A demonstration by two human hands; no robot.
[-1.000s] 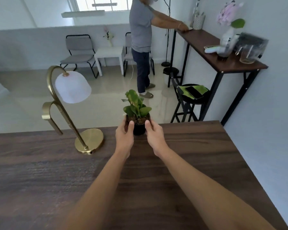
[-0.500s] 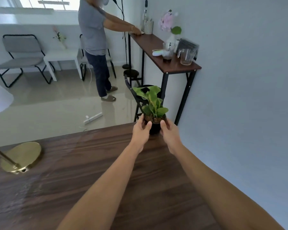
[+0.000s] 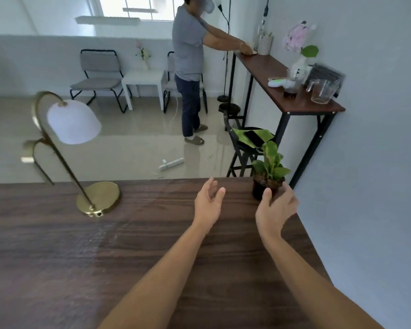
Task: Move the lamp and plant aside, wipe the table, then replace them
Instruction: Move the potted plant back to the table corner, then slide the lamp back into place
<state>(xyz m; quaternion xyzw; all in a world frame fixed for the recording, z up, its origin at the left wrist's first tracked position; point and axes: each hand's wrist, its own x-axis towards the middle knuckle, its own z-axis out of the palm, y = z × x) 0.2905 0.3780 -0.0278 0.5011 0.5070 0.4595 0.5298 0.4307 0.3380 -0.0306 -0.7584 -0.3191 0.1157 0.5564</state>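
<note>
A small green plant (image 3: 269,172) in a black pot stands at the far right corner of the dark wooden table (image 3: 152,245). My right hand (image 3: 277,208) hovers just in front of the pot, fingers spread, holding nothing. My left hand (image 3: 208,203) is open too, a little to the left over the table. The brass lamp (image 3: 97,197) with a white shade stands at the table's far left, apart from both hands.
A grey wall runs close along the table's right edge. Beyond the far edge stand a black stool (image 3: 247,148) with a green cloth and a phone, a narrow high table (image 3: 292,91) with glassware, and a person (image 3: 190,67) at it.
Both hands carried the plant from the table's middle to its far right corner, set it down and let go. They have drawn back a little.
</note>
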